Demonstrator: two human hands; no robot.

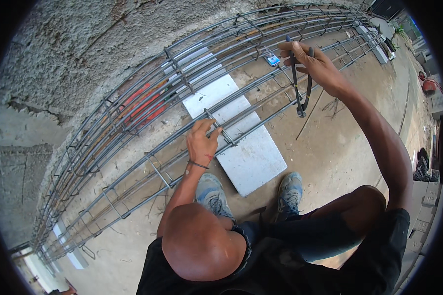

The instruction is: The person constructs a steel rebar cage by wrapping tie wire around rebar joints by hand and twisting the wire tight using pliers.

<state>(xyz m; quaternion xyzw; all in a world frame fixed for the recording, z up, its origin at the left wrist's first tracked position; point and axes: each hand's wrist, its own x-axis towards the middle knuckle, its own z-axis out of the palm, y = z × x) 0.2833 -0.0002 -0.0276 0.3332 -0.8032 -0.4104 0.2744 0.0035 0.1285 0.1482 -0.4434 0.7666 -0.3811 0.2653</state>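
Note:
My right hand [317, 69] grips a pair of dark long-handled end-cutting pincers [295, 81]. The handles stand apart and the jaws point down beside the nearest rebar cage. Over a white block, my left hand [201, 142] has its fingers curled at a steel stirrup [220, 129] on that cage, thumb and forefinger close around the bar. The near rebar cage [251, 129] runs from lower left to upper right in front of me, made of long bars with stirrups tied at intervals. Part of the left hand's grip is hidden by its own fingers.
More rebar cages [133, 105] lie behind, along a rough concrete wall [83, 44]. White blocks [256, 162] lie under the cages. A red object [142, 103] and a small blue-and-white packet [272, 59] show near the bars. Loose wire pieces [333, 106] lie on the ground.

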